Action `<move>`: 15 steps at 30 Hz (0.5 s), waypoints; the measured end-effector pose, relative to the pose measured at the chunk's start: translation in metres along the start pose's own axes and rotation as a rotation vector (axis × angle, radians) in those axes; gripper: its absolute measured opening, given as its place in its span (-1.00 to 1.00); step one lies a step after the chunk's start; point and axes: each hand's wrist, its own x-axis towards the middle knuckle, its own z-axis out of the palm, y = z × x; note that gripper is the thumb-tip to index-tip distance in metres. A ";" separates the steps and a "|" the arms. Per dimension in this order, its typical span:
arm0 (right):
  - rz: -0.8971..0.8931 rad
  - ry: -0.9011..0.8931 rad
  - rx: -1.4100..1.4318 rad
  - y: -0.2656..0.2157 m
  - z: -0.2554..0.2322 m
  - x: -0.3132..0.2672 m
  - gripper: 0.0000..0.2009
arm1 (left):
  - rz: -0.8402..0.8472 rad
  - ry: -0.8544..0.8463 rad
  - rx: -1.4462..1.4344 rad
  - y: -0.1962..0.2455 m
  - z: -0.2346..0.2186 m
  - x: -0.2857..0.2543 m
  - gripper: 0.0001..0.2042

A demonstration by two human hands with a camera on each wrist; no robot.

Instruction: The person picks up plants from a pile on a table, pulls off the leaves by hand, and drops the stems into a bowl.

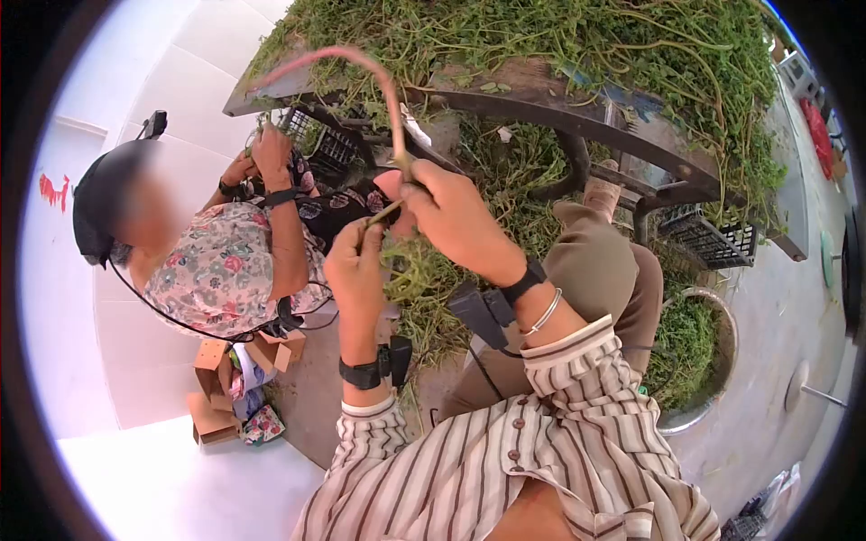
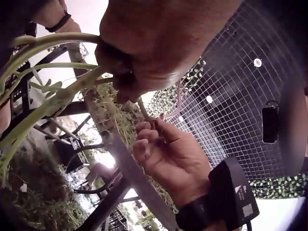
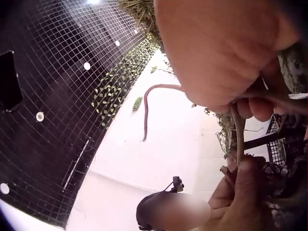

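My left hand (image 1: 354, 275) pinches a green plant stem (image 1: 386, 213) between thumb and fingers. The stem runs from there to my right hand (image 1: 458, 221), whose thumb and fingers grip it. Out of the right fist a long pinkish stem (image 1: 365, 59) arches up and to the left. In the left wrist view, thick green stalks (image 2: 45, 108) trail from my left hand (image 2: 154, 43), and my right hand (image 2: 171, 156) pinches the stem just below it. Seen from the right wrist, the stem (image 3: 239, 132) spans the short gap between both hands.
Leafy vines (image 1: 586, 36) cover the table (image 1: 541, 90) ahead. More greens (image 1: 514, 162) lie on the floor beneath it. A metal basin (image 1: 726, 334) of greens stands right of my legs. Another person (image 1: 225, 243) sits at left, beside open cardboard boxes (image 1: 212, 410). Black crates (image 1: 713, 236) sit below the table.
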 end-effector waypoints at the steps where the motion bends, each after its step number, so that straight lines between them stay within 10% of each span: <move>1: 0.006 -0.001 -0.002 0.005 0.003 0.001 -0.84 | -0.005 -0.003 -0.002 -0.002 -0.001 0.002 -0.87; 15: -0.034 0.121 -0.323 -0.021 -0.001 -0.003 -0.87 | 0.127 0.037 0.068 0.024 -0.015 -0.014 -0.88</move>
